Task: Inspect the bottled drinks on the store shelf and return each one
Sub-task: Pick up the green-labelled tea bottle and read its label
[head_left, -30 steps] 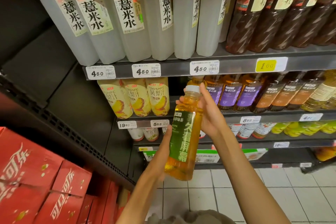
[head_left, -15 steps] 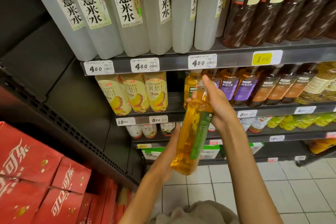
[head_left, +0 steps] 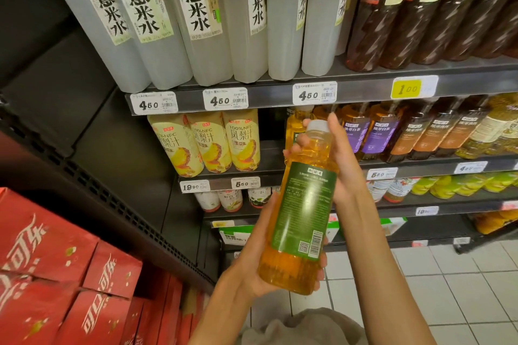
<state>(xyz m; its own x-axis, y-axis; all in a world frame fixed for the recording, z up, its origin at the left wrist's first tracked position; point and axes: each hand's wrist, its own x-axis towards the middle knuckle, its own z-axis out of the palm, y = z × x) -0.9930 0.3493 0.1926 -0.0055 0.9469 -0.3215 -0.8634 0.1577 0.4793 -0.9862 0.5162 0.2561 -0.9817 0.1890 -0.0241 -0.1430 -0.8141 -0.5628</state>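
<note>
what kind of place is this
Most likely a supermarket drinks aisle: shelves lined with bottled drinks, price tags along the shelf edges, and stacked red soda cartons at the left.

I see a clear glossy plastic bottle (head_left: 300,204) with matt green paper label (head_left: 304,210), dark matt metal shelf (head_left: 280,98), red cardboard boxes (head_left: 56,274), glossy floor tiles (head_left: 448,288).

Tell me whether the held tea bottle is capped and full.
Capped and nearly full: the tea bottle wears its white cap, and amber liquid reaches its shoulder.
</note>
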